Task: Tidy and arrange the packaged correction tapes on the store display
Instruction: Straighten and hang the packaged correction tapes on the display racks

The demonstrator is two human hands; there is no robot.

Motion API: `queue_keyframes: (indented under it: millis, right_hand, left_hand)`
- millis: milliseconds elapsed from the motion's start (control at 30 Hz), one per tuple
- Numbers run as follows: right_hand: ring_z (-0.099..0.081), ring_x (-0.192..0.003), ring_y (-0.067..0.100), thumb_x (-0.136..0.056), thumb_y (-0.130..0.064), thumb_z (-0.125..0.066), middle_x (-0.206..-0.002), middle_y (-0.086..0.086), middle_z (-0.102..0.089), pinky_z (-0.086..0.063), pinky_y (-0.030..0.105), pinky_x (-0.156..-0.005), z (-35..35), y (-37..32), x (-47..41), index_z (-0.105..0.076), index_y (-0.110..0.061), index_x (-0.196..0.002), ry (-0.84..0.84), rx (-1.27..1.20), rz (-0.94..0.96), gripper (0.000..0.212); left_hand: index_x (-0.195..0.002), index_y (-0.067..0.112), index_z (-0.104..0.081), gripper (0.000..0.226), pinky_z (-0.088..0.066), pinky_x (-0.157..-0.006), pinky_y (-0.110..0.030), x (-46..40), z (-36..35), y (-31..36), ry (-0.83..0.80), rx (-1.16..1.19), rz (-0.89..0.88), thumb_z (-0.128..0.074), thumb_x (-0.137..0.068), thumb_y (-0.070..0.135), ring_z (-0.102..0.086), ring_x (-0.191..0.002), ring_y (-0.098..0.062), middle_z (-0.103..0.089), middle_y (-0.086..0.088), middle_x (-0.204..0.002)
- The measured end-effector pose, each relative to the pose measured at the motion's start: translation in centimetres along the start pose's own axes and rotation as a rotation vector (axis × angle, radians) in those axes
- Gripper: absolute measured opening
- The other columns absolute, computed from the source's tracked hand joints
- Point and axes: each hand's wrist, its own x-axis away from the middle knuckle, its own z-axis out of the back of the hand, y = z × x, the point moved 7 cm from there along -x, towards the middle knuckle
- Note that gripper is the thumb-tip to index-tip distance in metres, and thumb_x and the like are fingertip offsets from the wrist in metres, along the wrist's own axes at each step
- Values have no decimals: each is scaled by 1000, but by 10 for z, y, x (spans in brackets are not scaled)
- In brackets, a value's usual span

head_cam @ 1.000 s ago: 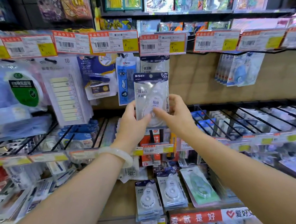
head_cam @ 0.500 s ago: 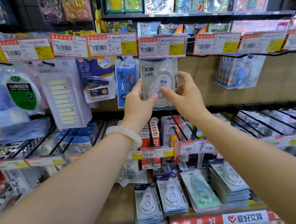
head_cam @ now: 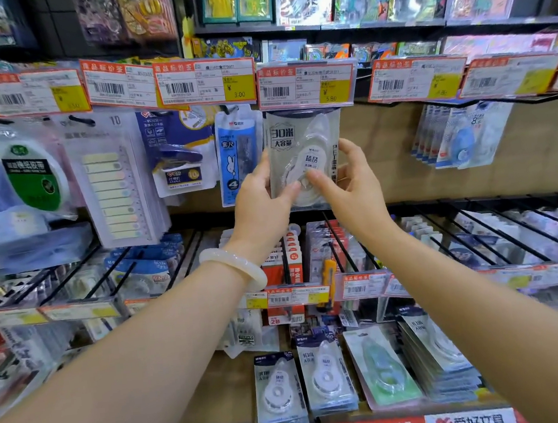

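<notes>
Both hands were raised to the upper row of the display, holding one packaged correction tape (head_cam: 303, 160) upright between them. The left hand (head_cam: 259, 201) gripped the pack's left edge, thumb across the lower front and fingers behind, while the right hand (head_cam: 345, 183) pinched its right side, thumb tip on the clear blister and fingers curled around the far edge. The top of the pack sat directly under a red and yellow price tag (head_cam: 305, 86) marked 5.80; whether it hung on a hook behind that tag could not be told. Just to its left hung a blue ruler pack (head_cam: 235, 157), touching or nearly touching the left-hand fingers, and further left a staples pack (head_cam: 179, 156) and a card of sticky index tabs (head_cam: 113, 190). A pale bangle (head_cam: 235, 264) circled the left wrist. Well to the right on the same row hung a bunch of blue-and-white correction tape packs (head_cam: 459, 137). Below and nearer, on the lower shelf, lay two stacks of white correction tapes (head_cam: 306, 384), a green one (head_cam: 380, 369) beside them, and a thicker stack (head_cam: 437, 356) to the right, partly covered by the right forearm.
</notes>
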Motion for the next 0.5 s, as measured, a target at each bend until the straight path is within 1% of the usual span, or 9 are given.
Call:
queue_keyframes:
  millis: [67,167,200,233,300,367,400,433,500]
  right_hand:
    - [-55,-81,1,-88,-34,-62,-89,-16,-57,-45,14,-72,-3,4,1,-35,-25,-138,-8,-9,-12,57]
    - [-60,-97,12,-88,-38,-62,-108,-4,-64,-51,29,-87,-8,11,3,-37,-25,-139,-20,-32,-44,59]
    - [-60,-99,14,-88,-39,-62,-112,-1,-64,-51,31,-89,-8,12,3,-38,-24,-139,-17,-32,-47,59]
    - [-60,-99,13,-88,-38,-62,-113,-1,-64,-50,29,-87,-8,12,3,-38,-24,-139,-18,-28,-46,58]
    - [-57,-91,8,-89,-37,-61,-108,-5,-62,-48,20,-79,-8,11,1,-38,-24,-138,-29,-5,-48,57]
    - [-55,-86,4,-89,-36,-61,-106,-7,-59,-46,18,-76,-8,10,-2,-36,-24,-139,-41,28,-56,57]
    - [-56,-86,4,-89,-36,-61,-108,-7,-59,-47,20,-76,-9,10,-3,-34,-24,-140,-43,34,-61,59]
    - [-58,-91,6,-89,-36,-61,-111,-5,-59,-49,25,-80,-11,11,-5,-31,-23,-141,-38,42,-64,61]
    - [-58,-107,17,-87,-39,-61,-123,1,-58,-50,36,-91,-15,15,-7,-25,-23,-143,-20,85,-59,68]
  left_hand:
    - [-144,18,-37,65,-44,-103,-41,1,1,-2,-1,-6,-8,-63,-85,27,-53,-121,-17,-56,-3,-130]
    - [-142,15,-40,58,-45,-102,-38,3,0,-6,5,26,3,-63,-89,19,-54,-120,-16,-57,-2,-131]
    - [-142,16,-41,57,-45,-102,-38,3,0,-7,14,33,2,-62,-89,18,-54,-119,-16,-57,-1,-130]
    - [-142,16,-41,57,-45,-102,-38,3,0,-7,16,31,5,-62,-89,19,-54,-119,-16,-57,-1,-130]
    - [-143,15,-38,61,-45,-103,-39,0,-1,-11,13,23,25,-63,-88,21,-53,-121,-16,-57,-2,-131]
    - [-145,15,-34,67,-45,-103,-40,-3,-1,-14,18,9,48,-65,-87,24,-53,-121,-17,-56,-3,-131]
    - [-147,15,-30,70,-44,-103,-40,-6,-2,-16,29,5,60,-65,-86,24,-53,-120,-17,-56,-4,-130]
    - [-148,16,-27,74,-44,-102,-38,-7,-2,-17,47,-4,71,-66,-86,23,-54,-118,-17,-57,-5,-127]
    - [-148,19,-23,77,-45,-98,-33,-8,0,-19,107,-51,80,-67,-86,23,-56,-110,-15,-59,-3,-117]
